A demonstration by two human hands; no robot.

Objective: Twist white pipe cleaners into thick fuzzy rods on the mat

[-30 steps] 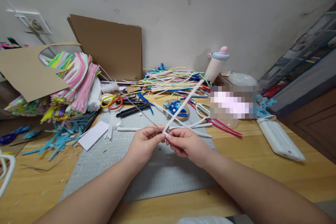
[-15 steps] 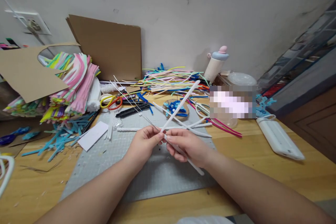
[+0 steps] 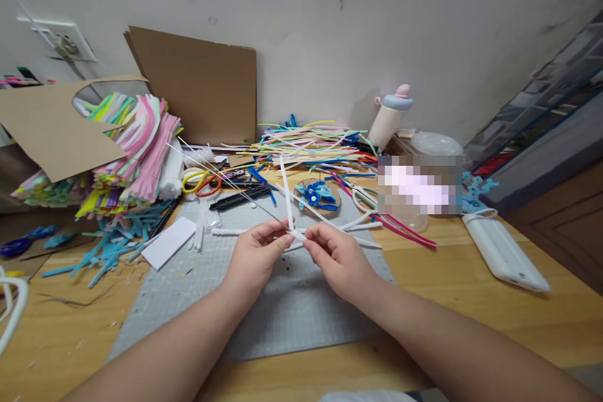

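Note:
Above the cutting mat (image 3: 311, 320), my left hand (image 3: 254, 257) is closed in a pinch on a white pipe cleaner (image 3: 286, 191) and on thin wires (image 3: 217, 171) that reach up to the left. Facing it, my right hand (image 3: 342, 260) pinches the same white piece close to the wires, where it looks wrapped or coiled. One length of the pipe cleaner stands up between the hands. More white pipe cleaners (image 3: 362, 223) lie on the mat just beyond. Behind them sits a round piece with blue pipe-cleaner petals (image 3: 316, 195).
Scissors (image 3: 202, 182) and a black tool (image 3: 240, 198) lie at the left of the mat, near a white card (image 3: 168, 242). Bundled pipe cleaners (image 3: 136, 151) and cardboard (image 3: 198, 88) stand behind. At the right are a bottle (image 3: 387, 119) and a white device (image 3: 506, 251).
The pipe cleaner's upper length has swung from slanting right to nearly upright. The wires now lean further left. My right hand has shifted its grip, and its fingertips point more towards the left hand.

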